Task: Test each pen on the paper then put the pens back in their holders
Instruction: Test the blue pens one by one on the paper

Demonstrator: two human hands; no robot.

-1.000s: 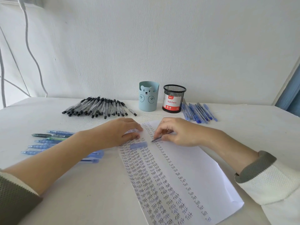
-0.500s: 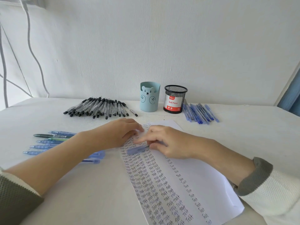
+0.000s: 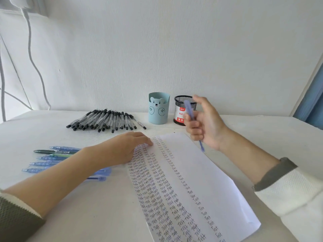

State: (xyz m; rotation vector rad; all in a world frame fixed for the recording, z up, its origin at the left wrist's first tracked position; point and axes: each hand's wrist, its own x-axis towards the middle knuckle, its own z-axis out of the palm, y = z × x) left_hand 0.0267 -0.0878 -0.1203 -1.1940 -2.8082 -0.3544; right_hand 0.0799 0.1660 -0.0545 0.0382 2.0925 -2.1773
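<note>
A paper (image 3: pixel 201 172) lined with columns of "Test" lies on the desk (image 3: pixel 87 215), the left hand (image 3: pixel 125 147) pressing flat on its upper left corner. Above the sheet's far edge, the right hand (image 3: pixel 204 123) curls round a blue pen (image 3: pixel 189 110), just short of the mesh holder (image 3: pixel 181 109). A hurried drop could clip the rim, tipping the holder.

Your white matte table (image 3: pixel 52 215): faintly speckled surface, runs edge to edge of view. White plaster wall (image 3: pixel 174 49) rises behind table's far edge; small dark fleck left of centre. Your top left: white plastic block (image 3: pixel 19 1), cut off by frame. Thick grey cable (image 3: pixel 26 16) hangs from it, curves down to table's far left corner. Thinner grey wires (image 3: pixel 2 95) beside it. Beyond table's far right corner: blue vertical panel (image 3: pixel 312 102) behind pale frame; you can't tell what it is.
</note>
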